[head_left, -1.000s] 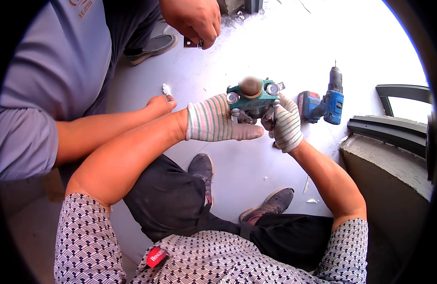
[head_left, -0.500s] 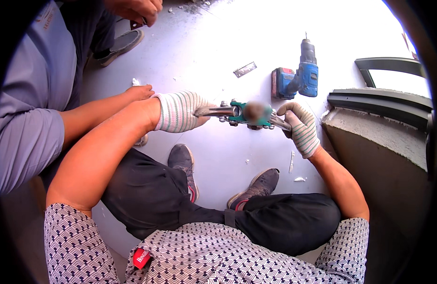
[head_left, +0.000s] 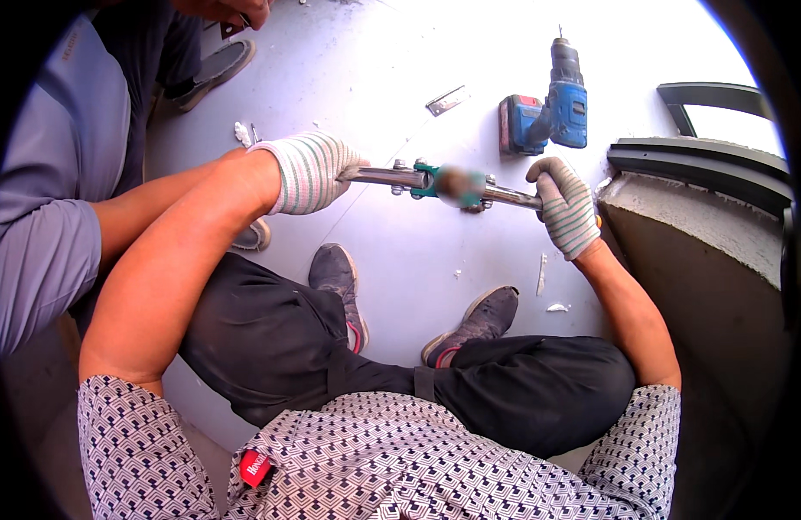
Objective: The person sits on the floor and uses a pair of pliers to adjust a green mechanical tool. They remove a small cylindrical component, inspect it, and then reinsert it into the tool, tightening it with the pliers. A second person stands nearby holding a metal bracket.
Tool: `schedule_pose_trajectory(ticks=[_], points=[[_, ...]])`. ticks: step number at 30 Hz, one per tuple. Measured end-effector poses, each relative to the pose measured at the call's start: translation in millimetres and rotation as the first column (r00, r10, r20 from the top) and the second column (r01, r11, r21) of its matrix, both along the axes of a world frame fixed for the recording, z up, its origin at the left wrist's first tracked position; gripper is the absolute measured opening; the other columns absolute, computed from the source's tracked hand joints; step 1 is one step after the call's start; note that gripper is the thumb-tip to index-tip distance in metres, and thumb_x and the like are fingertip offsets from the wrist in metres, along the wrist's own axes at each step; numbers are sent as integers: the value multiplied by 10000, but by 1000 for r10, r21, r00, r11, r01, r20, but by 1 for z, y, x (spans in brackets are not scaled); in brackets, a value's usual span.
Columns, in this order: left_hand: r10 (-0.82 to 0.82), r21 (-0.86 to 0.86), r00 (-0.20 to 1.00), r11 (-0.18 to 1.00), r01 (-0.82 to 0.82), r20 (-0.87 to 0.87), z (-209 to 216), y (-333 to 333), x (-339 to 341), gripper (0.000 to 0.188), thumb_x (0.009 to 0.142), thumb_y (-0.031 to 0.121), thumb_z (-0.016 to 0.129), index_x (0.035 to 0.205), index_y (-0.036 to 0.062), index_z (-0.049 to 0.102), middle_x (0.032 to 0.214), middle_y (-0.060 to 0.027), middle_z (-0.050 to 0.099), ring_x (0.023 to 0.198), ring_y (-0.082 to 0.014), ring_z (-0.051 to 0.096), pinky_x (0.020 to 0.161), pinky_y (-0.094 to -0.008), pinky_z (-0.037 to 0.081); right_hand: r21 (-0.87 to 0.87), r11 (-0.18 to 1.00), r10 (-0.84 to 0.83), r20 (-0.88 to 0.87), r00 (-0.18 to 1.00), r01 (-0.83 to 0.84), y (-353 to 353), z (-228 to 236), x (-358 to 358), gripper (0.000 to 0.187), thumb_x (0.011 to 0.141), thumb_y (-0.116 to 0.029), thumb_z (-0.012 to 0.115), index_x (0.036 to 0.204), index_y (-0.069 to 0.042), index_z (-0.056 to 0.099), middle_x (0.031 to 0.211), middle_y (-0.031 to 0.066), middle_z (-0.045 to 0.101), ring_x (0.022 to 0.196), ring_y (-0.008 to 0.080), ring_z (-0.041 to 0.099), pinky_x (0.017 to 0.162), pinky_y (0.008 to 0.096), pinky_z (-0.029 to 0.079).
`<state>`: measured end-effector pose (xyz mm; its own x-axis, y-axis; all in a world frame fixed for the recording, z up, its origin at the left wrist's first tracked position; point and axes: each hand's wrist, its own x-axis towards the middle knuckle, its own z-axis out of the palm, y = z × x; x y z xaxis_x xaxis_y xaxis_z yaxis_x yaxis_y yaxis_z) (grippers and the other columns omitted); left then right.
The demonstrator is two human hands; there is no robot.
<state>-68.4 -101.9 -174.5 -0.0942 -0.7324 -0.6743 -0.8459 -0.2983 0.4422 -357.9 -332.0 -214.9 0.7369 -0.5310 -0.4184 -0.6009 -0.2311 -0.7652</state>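
Note:
My left hand [head_left: 312,173], in a white glove with green stripes, is closed around the end of one shiny metal handle [head_left: 383,176]. The opposite handle [head_left: 513,198] is gripped by my right hand [head_left: 567,208], gloved likewise. Both belong to a two-handled lever tool with a green bolted head [head_left: 426,180], held above the floor between my knees and the drill. Its handles spread out nearly in a straight line. The middle of the head is blurred, so its jaw or nose cannot be made out.
Beyond the tool, a blue cordless drill [head_left: 568,104] rests on the floor, near a small metal plate [head_left: 447,100]. Dark metal frame pieces [head_left: 704,165] lie along a concrete ledge [head_left: 678,204] at right. Another person [head_left: 49,186] is close on my left. White scraps [head_left: 557,308] dot the floor.
My hands have moved farther apart, and the tool's handles are spread wider. The tool sits slightly higher in view. The other person's hand at the top left has shifted toward the edge.

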Motion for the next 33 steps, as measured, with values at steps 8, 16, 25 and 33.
schedule_pose_trajectory(ticks=[8, 16, 25, 33], points=[[8, -11, 996, 1000, -7, 86, 3, -4, 1, 177, 909, 82, 556, 1064, 104, 639, 770, -203, 661, 734, -427, 651, 667, -475, 523, -117, 992, 49, 66, 997, -41, -4, -4, -2, 146, 982, -63, 487, 970, -27, 628, 775, 110, 570, 699, 201, 562, 683, 353, 485], [9, 11, 990, 1000, -11, 139, 4, -7, -1, 181, 908, 66, 552, 1053, 107, 652, 789, -199, 669, 743, -426, 656, 677, -482, 527, -103, 994, 31, 69, 997, -24, -3, -3, -1, 138, 979, -60, 490, 957, -34, 624, 781, 107, 562, 711, 214, 556, 695, 355, 481], [28, 3, 990, 1000, -29, 140, 6, -11, -3, 131, 902, 54, 553, 990, 93, 641, 783, -211, 653, 737, -438, 628, 661, -482, 501, -151, 987, 69, 115, 991, -52, -7, -11, -6, 177, 1007, -113, 450, 978, -65, 617, 633, 7, 495, 564, 94, 494, 536, 275, 415], [11, 11, 987, 1000, -13, 160, 4, -11, -4, 131, 897, 54, 556, 989, 94, 641, 795, -210, 654, 756, -445, 631, 671, -486, 504, -129, 991, 49, 78, 996, -39, -6, -6, -3, 130, 988, -62, 498, 953, -36, 621, 763, 112, 555, 688, 214, 554, 674, 356, 480]])
